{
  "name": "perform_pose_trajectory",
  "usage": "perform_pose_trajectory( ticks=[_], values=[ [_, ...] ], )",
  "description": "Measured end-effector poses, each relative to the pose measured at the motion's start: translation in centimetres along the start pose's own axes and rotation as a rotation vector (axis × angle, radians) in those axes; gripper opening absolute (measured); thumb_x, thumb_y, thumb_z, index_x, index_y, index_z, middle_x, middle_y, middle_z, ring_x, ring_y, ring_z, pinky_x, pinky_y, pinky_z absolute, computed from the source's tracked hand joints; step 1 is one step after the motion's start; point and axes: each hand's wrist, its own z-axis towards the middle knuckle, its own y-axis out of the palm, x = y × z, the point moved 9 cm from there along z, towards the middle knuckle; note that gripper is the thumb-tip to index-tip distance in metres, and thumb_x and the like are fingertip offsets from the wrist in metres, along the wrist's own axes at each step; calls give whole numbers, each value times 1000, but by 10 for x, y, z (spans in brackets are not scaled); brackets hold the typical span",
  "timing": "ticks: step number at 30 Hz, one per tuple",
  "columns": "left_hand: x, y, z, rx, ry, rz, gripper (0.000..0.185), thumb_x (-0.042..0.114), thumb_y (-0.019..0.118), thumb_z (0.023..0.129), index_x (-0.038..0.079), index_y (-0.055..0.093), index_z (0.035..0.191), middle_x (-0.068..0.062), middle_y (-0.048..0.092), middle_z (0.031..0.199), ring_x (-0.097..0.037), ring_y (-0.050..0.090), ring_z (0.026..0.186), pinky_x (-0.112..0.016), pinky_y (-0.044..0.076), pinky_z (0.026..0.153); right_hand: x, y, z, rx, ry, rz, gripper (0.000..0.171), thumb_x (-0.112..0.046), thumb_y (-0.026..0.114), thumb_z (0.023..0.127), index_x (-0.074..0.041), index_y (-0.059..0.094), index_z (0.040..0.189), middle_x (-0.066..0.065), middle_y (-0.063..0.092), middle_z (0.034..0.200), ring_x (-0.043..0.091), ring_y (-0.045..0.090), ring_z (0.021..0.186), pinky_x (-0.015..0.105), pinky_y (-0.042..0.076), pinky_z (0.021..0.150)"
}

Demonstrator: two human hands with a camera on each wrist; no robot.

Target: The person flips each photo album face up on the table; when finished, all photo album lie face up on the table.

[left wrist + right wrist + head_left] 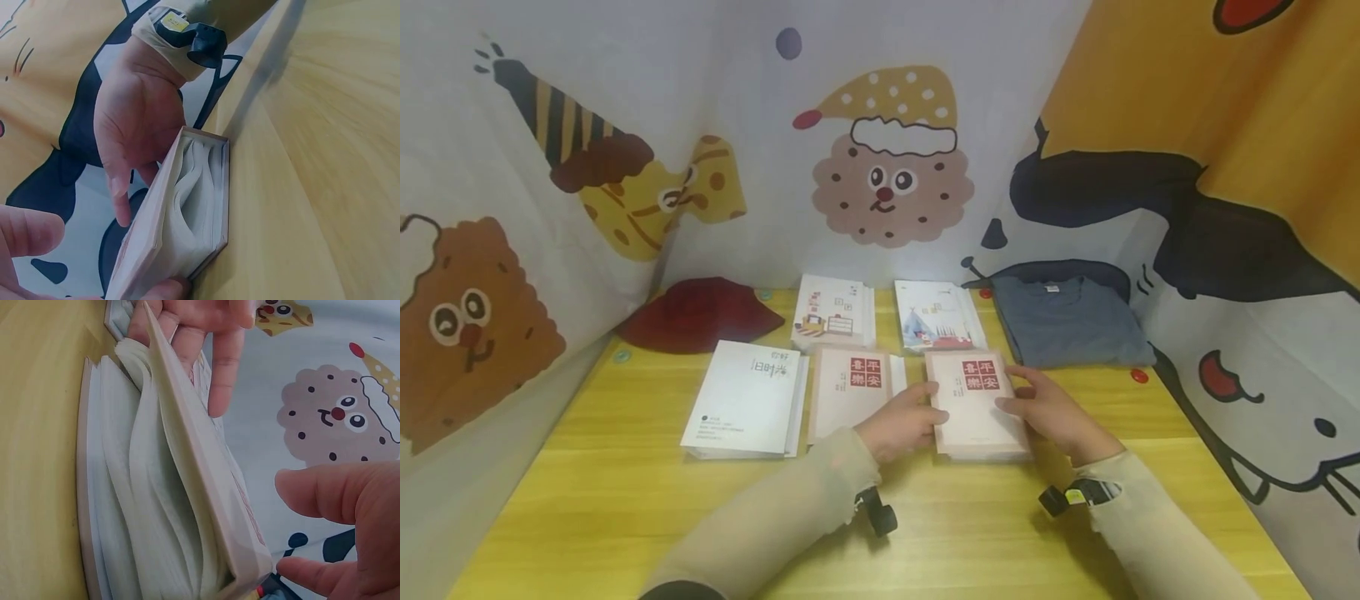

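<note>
Right now both my hands are on the pinkish book (976,404) that lies flat on the yellow table (625,500), just ahead of my wrists. My left hand (901,427) takes its left edge, with the thumb on the cover and the fingertips tucked at the side. My right hand (1051,410) holds the right edge, fingers lying nearly straight over the cover; the wrist views show the thumb at the corner, a little clear of the board.

From the wrist cameras I judge it a softback: thin board covers round a thick block of loose, wavy pages (156,500) that gape open at the edge. It should be light and a bit floppy, not fragile, though the corners and page edges would crease if I pinched only the cover. The cover looks smooth, so it may slide on the wood. The safest hold seems to be both long edges at once, squeezing covers and pages together so the block cannot fan out.

Just left of my left hand lies a twin book (853,392), then a white one (745,400). Beyond my fingers sit two more books (833,310), a folded grey shirt (1071,329) and a red hat (700,315).
</note>
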Motion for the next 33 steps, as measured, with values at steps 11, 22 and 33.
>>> perform_pose_trajectory(
  ticks=[11,22,33],
  values=[
    [-1,-5,4,21,-27,-27,79,-10,58,92,1,25,163,-27,45,153,-35,68,118,-46,59,103,-5,5,-3,-43,-36,52,79,-8,66,100,-1,23,165,43,45,147,35,68,107,45,63,86],
    [1,-11,7,74,-51,94,74,-5,59,94,10,36,162,-20,42,159,-22,65,100,-31,62,84,-5,1,0,-18,-74,-121,70,-8,70,96,-7,43,161,36,49,151,35,60,113,34,58,81],
    [-4,-9,5,70,-80,10,79,-6,57,93,9,28,165,-21,43,157,-28,66,113,-39,62,94,-4,3,2,-20,-97,-135,70,-8,73,94,-2,45,158,37,40,159,42,51,129,30,56,81]
  ],
)
